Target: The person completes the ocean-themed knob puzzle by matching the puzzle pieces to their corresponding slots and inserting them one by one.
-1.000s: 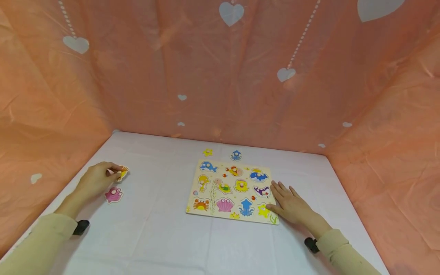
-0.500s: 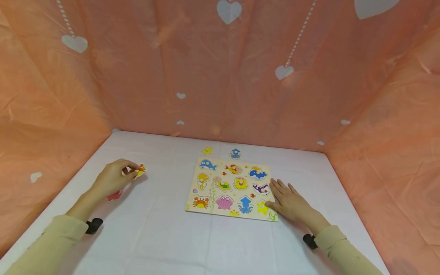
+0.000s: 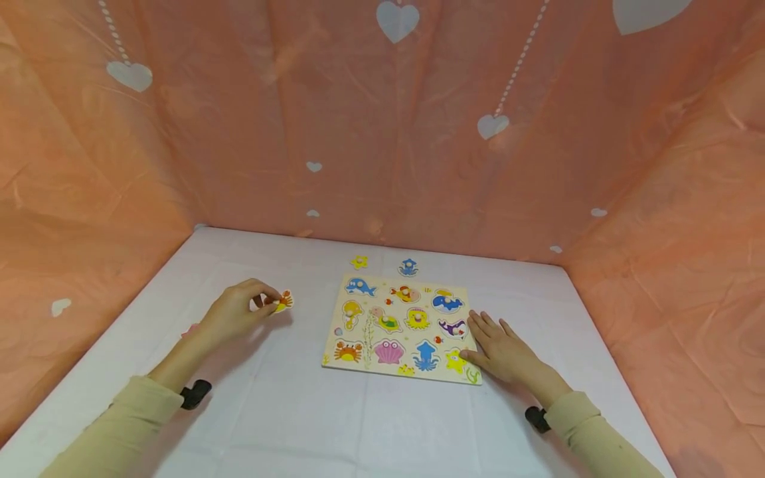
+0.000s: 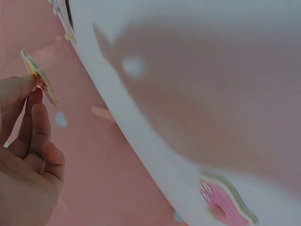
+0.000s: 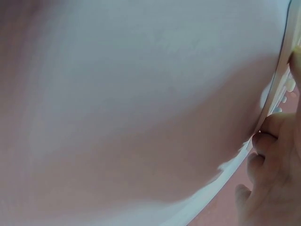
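My left hand (image 3: pixel 236 311) pinches an orange and yellow crab puzzle piece (image 3: pixel 285 302) between thumb and finger, raised over the table left of the board. The left wrist view shows the crab piece (image 4: pixel 41 77) nearly edge-on. A wooden sea-animal puzzle board (image 3: pixel 335 332) lies flat in the middle, with several knobbed pieces set in it. Along its front row are printed a crab (image 3: pixel 348 352), a pink shell (image 3: pixel 389 352), a blue squid (image 3: pixel 426 356) and a yellow starfish (image 3: pixel 455 361). My right hand (image 3: pixel 508 352) rests at the board's right edge, fingers straight and thumb over its corner.
Behind the board lie a yellow starfish piece (image 3: pixel 360 262) and a blue squid piece (image 3: pixel 409 267). A pink shell piece (image 4: pixel 225 202) lies on the white table at the left, mostly covered by my left forearm in the head view. Orange cloth with hearts (image 3: pixel 382 146) walls the table.
My left hand has lifted the crab piece from the table's left side and carried it rightward toward the board. My right hand stays at the board's edge.
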`<action>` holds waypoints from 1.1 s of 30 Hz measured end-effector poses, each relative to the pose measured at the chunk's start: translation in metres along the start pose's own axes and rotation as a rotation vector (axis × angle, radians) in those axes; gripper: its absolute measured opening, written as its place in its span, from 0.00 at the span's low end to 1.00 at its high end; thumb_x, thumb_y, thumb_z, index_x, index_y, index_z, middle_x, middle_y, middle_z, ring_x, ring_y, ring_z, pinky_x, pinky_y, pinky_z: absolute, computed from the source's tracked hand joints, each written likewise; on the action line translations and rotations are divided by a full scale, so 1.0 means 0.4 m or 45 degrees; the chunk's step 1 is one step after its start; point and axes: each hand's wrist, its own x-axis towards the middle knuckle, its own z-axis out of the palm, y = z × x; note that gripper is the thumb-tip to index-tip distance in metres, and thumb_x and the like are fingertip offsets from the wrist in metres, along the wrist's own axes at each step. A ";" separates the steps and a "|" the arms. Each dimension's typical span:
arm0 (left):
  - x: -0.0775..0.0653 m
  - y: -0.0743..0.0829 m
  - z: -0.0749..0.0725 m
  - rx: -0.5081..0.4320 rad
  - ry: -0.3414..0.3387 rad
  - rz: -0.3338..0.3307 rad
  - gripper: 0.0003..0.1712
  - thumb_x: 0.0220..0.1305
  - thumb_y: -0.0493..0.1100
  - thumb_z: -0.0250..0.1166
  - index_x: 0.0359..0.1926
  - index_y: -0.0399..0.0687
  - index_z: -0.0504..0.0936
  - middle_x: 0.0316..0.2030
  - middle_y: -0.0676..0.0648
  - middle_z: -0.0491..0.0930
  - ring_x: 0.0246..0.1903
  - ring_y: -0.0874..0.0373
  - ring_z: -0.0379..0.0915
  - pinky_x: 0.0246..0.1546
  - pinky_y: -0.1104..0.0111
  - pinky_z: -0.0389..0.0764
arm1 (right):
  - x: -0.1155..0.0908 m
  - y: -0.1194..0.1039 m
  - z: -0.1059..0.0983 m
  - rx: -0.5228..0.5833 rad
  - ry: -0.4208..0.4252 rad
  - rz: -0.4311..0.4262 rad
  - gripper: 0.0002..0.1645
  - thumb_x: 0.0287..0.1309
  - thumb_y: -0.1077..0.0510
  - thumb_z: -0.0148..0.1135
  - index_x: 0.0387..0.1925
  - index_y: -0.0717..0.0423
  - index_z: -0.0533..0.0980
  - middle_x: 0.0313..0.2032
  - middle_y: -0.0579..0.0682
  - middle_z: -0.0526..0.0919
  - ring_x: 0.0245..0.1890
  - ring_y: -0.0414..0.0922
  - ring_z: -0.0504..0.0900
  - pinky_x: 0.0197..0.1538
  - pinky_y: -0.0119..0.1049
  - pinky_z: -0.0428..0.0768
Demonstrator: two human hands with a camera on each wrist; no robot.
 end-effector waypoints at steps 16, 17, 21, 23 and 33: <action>0.031 0.112 0.078 -0.086 -0.150 0.025 0.09 0.63 0.34 0.73 0.43 0.50 0.89 0.42 0.52 0.84 0.37 0.57 0.74 0.36 0.65 0.75 | 0.005 0.004 0.009 0.007 -0.016 0.016 0.51 0.74 0.34 0.54 0.78 0.67 0.56 0.79 0.64 0.56 0.79 0.65 0.51 0.76 0.67 0.49; 0.033 0.115 0.083 -0.088 -0.155 0.029 0.09 0.63 0.34 0.74 0.42 0.50 0.89 0.42 0.53 0.84 0.37 0.57 0.74 0.36 0.66 0.75 | 0.005 0.004 0.010 0.005 -0.017 0.015 0.51 0.74 0.34 0.54 0.78 0.67 0.56 0.79 0.64 0.56 0.79 0.65 0.51 0.76 0.67 0.49; 0.038 0.128 0.102 -0.096 -0.177 0.074 0.09 0.62 0.34 0.74 0.42 0.50 0.89 0.41 0.53 0.84 0.36 0.58 0.74 0.36 0.66 0.76 | 0.004 0.004 0.010 -0.001 -0.013 0.012 0.50 0.74 0.35 0.55 0.78 0.68 0.56 0.79 0.64 0.56 0.79 0.65 0.51 0.76 0.66 0.49; 0.040 0.132 0.112 -0.086 -0.186 0.105 0.09 0.62 0.35 0.74 0.42 0.50 0.89 0.39 0.55 0.83 0.36 0.59 0.74 0.37 0.66 0.76 | 0.004 0.004 0.010 -0.003 -0.011 0.011 0.50 0.74 0.35 0.55 0.78 0.68 0.56 0.79 0.64 0.56 0.79 0.65 0.51 0.76 0.66 0.49; 0.039 0.167 0.152 -0.093 -0.317 0.188 0.09 0.61 0.33 0.73 0.40 0.51 0.89 0.39 0.56 0.83 0.37 0.62 0.76 0.41 0.64 0.80 | 0.002 0.004 0.009 -0.009 0.012 -0.001 0.49 0.74 0.36 0.55 0.78 0.68 0.57 0.78 0.65 0.57 0.79 0.66 0.52 0.76 0.67 0.50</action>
